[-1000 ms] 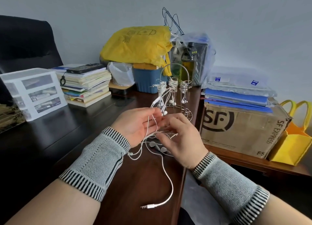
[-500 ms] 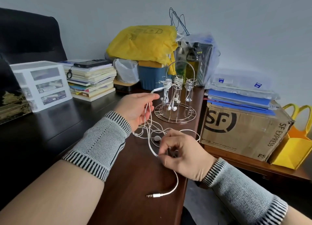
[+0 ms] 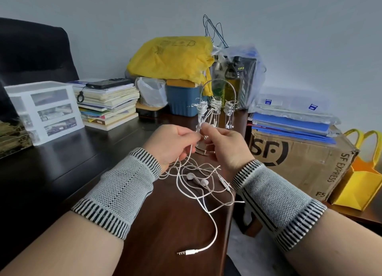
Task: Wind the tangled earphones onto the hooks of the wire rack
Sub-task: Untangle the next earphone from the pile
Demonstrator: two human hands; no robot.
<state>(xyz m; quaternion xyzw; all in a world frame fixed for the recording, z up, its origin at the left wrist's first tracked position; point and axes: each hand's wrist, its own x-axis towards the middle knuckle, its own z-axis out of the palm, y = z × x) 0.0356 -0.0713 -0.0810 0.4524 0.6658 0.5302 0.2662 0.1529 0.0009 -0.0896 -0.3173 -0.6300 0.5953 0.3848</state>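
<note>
At frame centre, the left hand (image 3: 175,144) and right hand (image 3: 225,146) each pinch the tangled white wired earphones (image 3: 198,181), before the silver wire rack (image 3: 215,114) on the dark wooden worktop (image 3: 165,224).

Dark wooden desk (image 3: 51,172). Left: white plastic drawer unit (image 3: 44,111), black chair (image 3: 35,52) behind it. Stack of books (image 3: 107,107) beside the drawers, black phone (image 3: 108,83) on top. Against the wall: yellow plastic bag (image 3: 171,58) over a blue bin (image 3: 182,99). Right: SF Express cardboard box (image 3: 299,164), blue folders (image 3: 289,123) on it, yellow tote bag (image 3: 357,182) beside it.
</note>
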